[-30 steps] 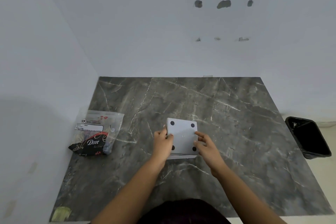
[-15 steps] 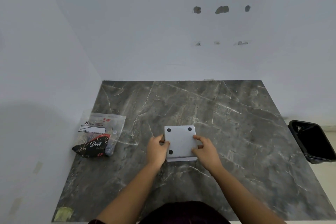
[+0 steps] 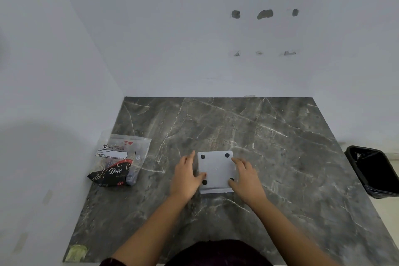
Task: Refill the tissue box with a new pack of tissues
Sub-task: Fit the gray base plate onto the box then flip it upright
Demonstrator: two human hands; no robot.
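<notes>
A white square tissue box (image 3: 216, 170) lies upside down on the dark marble table (image 3: 280, 147), its base up with black round feet at the corners. My left hand (image 3: 187, 176) grips its left side, thumb on the base near the front-left foot. My right hand (image 3: 245, 176) grips the right side, fingers spread over the edge. A clear plastic pack of tissues (image 3: 121, 158) with a black and red "Dove" print lies flat near the table's left edge, apart from both hands.
White walls stand close behind and to the left of the table. A black bin (image 3: 373, 170) with a dark liner sits on the floor past the right edge. A yellowish scrap (image 3: 76, 252) lies at the front-left corner.
The box has come down from a tilt and now rests flat on the table. Both hands stayed on its sides and shifted slightly forward along them.
</notes>
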